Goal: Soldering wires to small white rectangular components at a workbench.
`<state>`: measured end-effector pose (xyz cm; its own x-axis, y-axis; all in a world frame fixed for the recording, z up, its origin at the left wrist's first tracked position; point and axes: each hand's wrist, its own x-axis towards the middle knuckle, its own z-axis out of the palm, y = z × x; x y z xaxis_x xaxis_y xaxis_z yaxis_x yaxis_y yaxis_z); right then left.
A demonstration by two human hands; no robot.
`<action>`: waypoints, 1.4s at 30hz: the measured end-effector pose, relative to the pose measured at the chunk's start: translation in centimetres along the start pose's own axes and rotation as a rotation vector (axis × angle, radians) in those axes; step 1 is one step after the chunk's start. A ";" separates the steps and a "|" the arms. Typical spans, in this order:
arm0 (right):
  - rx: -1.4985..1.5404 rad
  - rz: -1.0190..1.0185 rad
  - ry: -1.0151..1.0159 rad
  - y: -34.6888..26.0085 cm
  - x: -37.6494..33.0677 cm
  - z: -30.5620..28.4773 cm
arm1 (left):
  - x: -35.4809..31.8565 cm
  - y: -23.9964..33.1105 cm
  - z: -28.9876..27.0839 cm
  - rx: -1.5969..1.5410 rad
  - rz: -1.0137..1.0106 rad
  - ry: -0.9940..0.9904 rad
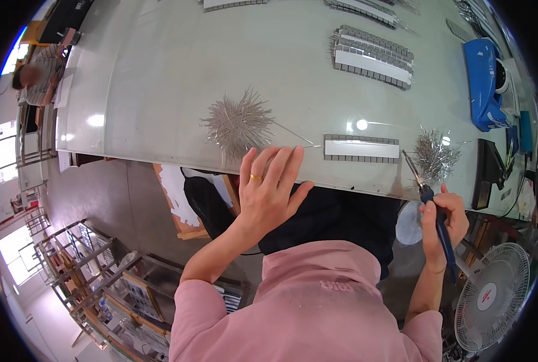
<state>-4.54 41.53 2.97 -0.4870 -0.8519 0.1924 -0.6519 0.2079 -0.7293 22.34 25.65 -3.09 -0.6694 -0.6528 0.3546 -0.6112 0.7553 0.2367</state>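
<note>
Item: single grey-toothed strip with white band (361, 148). It is lying just in from the near edge of the bench (160, 90), right of the edge's middle, its long sides running roughly along that edge.

Item: left hand (268, 193), a ring on one finger. It is resting palm down at the near edge, fingers extended and thumb spread apart; whether a wire is lying under the fingertips cannot be told.

Item: clump of thin silvery wires (237, 123). It is lying just beyond the left hand's fingertips, loose strands pointing toward the strip.

Item: right hand (458, 222). It is closing around dark-blue-handled pliers (443, 232) at the near edge, toward the right corner; the tool is slanting, jaws slightly parted and pointing toward the far edge.

Item: smaller tangle of silvery wires (436, 155). It is lying just right of the jaws.

Item: stack of similar strips (374, 59). It is sitting farther in, toward the far right corner.

Item: blue tape dispenser (481, 90). It is standing by the right edge.

Item: white fan (504, 280). It is standing off the bench, beyond its near right corner.
</note>
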 end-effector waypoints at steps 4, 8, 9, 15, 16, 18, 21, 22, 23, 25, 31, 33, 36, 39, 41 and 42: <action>0.159 -0.075 0.029 -0.8 -0.1 0.5 | 0.1 -0.1 -0.2 -0.009 0.013 -0.010; 0.229 -0.191 -0.108 -2.4 1.3 3.4 | 0.1 -0.7 -0.2 0.000 0.045 -0.025; 0.263 -0.192 -0.137 -2.7 1.7 4.1 | 0.1 -0.8 -0.2 0.004 0.051 -0.033; 0.286 -0.220 -0.232 -4.6 3.8 6.2 | 0.1 -1.0 -0.3 -0.007 0.060 -0.030; 0.282 -0.214 -0.262 -4.8 4.0 6.3 | 0.0 -1.1 -0.3 -0.008 0.058 -0.031; 0.276 -0.206 -0.293 -5.0 4.2 6.5 | 0.0 -1.1 -0.2 -0.017 0.057 -0.028; 0.269 -0.212 -0.298 -5.2 4.6 6.9 | 0.0 -1.2 -0.4 -0.024 0.057 -0.040; 0.224 -0.283 -0.280 -5.3 4.9 6.9 | 0.0 -1.2 -0.4 -0.025 0.055 -0.041; 0.178 -0.352 -0.262 -5.5 5.0 6.9 | 0.0 -1.2 -0.3 -0.028 0.055 -0.037; 0.132 -0.399 -0.287 -6.3 5.1 6.7 | -0.1 -1.2 -0.3 -0.032 0.055 -0.034; 0.149 -0.464 -0.359 -5.6 5.9 6.5 | -1.6 -0.4 -0.8 -0.089 0.085 0.090; 0.245 -0.371 -0.337 -4.2 5.9 6.6 | -1.6 0.6 -1.1 -0.135 0.113 0.096; 0.585 -0.084 -0.200 -0.7 4.5 6.3 | -1.1 2.7 -0.6 -0.188 0.141 0.068; 0.755 0.066 0.203 1.1 4.1 4.8 | 0.5 4.3 0.1 -0.216 0.150 0.008; 0.695 0.071 0.273 2.0 3.9 3.5 | 1.1 5.2 0.8 -0.223 0.174 -0.030; 0.636 0.074 0.337 2.3 3.8 2.8 | 1.7 5.6 1.0 -0.210 0.160 -0.067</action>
<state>-6.26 37.42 0.13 -0.7366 -0.6303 0.2451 -0.1959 -0.1480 -0.9694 17.29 28.71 -2.08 -0.7812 -0.5212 0.3436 -0.3989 0.8401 0.3676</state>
